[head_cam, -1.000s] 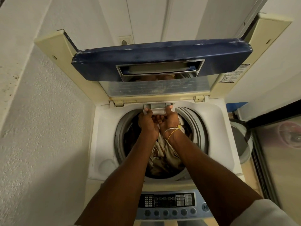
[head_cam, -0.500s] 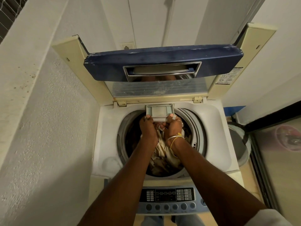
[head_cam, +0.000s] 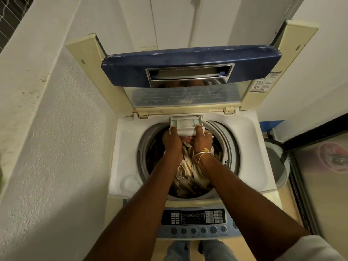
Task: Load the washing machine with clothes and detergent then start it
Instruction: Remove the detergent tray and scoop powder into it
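Observation:
A top-loading washing machine (head_cam: 244, 132) stands below me with its blue-edged lid (head_cam: 190, 63) propped upright. Striped and dark clothes (head_cam: 185, 174) fill the drum. At the drum's far rim a pale grey detergent drawer (head_cam: 186, 122) sticks out toward me. My left hand (head_cam: 172, 142) grips the drawer's left front corner. My right hand (head_cam: 202, 141), with bangles on the wrist, grips its right front corner. Both thumbs lie on the drawer's top edge. The control panel (head_cam: 194, 217) with buttons lies at the near edge.
A white textured wall (head_cam: 56, 147) presses close on the left. A grey tub (head_cam: 276, 161) stands to the right of the machine, beside a dark-framed glass panel (head_cam: 320, 166). White cupboard doors (head_cam: 178, 21) rise behind the lid.
The detergent drawer has slid out toward me between both hands. My head has pulled back, so the machine sits lower in view.

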Demonstrator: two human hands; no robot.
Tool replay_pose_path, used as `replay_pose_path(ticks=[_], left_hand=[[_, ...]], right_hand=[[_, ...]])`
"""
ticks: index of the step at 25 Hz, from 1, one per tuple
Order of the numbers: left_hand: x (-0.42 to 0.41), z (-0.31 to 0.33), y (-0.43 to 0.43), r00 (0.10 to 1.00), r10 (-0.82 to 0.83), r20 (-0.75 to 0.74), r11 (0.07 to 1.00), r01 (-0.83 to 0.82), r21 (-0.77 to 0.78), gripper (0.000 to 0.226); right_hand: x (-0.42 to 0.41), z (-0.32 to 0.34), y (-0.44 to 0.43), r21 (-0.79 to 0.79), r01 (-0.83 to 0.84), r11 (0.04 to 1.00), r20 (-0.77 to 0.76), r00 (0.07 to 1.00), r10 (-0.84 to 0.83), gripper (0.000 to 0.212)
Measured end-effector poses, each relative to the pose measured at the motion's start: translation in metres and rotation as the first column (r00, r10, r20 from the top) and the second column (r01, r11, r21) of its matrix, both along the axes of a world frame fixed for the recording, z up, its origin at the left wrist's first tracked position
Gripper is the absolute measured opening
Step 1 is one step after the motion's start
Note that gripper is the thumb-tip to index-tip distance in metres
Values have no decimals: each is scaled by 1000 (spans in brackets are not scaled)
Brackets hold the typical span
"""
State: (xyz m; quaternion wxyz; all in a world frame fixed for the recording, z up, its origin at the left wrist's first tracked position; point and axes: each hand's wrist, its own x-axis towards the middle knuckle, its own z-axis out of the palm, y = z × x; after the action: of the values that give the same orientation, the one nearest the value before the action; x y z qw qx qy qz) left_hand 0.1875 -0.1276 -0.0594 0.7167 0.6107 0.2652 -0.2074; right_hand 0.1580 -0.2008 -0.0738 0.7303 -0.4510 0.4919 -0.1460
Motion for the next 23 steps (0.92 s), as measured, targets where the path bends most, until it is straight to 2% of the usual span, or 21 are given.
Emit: replay_pose_path(ticks=[4, 7, 10, 12, 13, 16, 19, 23], left_hand=[[-5, 6, 4, 997, 49, -56, 996, -53, -69, 33], [-17, -2, 12, 990, 51, -135, 989, -69, -127, 45], [-30, -5, 24, 980, 28, -199, 982, -65, -179, 39], [-36, -8, 31, 984, -3, -181, 981, -32, -191, 36], [-38, -7, 35, 987, -28, -156, 983, -1, -182, 33], [-41, -1, 43, 993, -67, -96, 983, 49, -177, 24], [-37, 6, 48, 996, -76, -37, 983, 69, -171, 33], [-38, 25, 54, 995, -104, 9, 983, 104, -154, 35]], right_hand=[[-3, 5, 0, 4, 20, 1000, -20, 1000, -20, 47], [-17, 2, 3, 33, 9, 999, -62, 998, -7, 45], [-35, -7, 6, 106, -22, 994, -28, 999, 25, 24], [-45, -9, 7, 117, -43, 992, 4, 999, 42, 10], [-50, -8, 7, 110, -57, 992, 23, 998, 54, 10], [-57, 0, 7, 105, -82, 991, 75, 994, 74, 17], [-58, 11, 5, 119, -103, 988, 120, 989, 88, 30], [-64, 30, 5, 115, -142, 983, 163, 979, 122, 29]])
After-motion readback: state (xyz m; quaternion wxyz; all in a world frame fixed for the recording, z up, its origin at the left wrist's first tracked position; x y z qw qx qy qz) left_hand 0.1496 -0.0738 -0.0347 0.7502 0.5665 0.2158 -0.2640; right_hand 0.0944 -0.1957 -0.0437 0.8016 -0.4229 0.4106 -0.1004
